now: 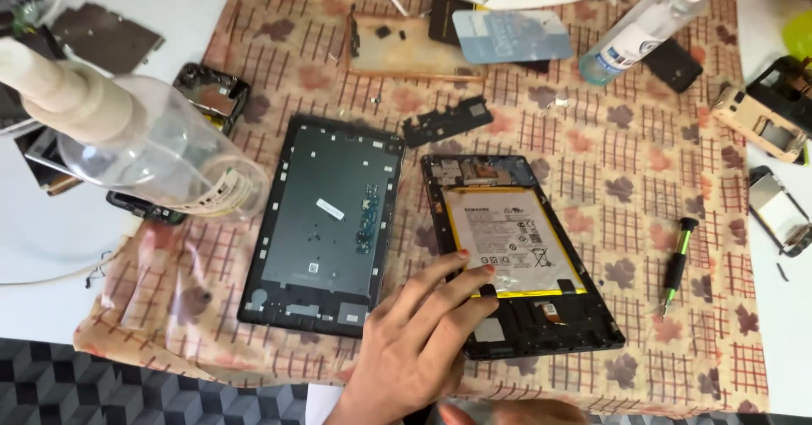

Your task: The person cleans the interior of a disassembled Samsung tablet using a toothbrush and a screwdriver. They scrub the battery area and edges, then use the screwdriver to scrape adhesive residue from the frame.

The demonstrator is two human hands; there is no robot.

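Observation:
My left hand (419, 340) reaches in from the bottom edge, its fingers spread and resting on the lower part of an opened black tablet body (584, 307). The fingertips touch the bottom edge of its white, yellow-rimmed battery (507, 230). Beside it on the left lies the tablet's separated dark back panel (326, 222), inner side up. Only a sliver of my right hand (507, 413) shows at the bottom edge, below the tablet; its fingers are out of sight.
A green-and-black screwdriver (677, 263) lies right of the tablet on the checked leaf-print cloth (626, 154). A clear bottle (144, 142) lies at the left, another (647, 23) at the top right. Phone frames and loose parts (765, 120) ring the cloth.

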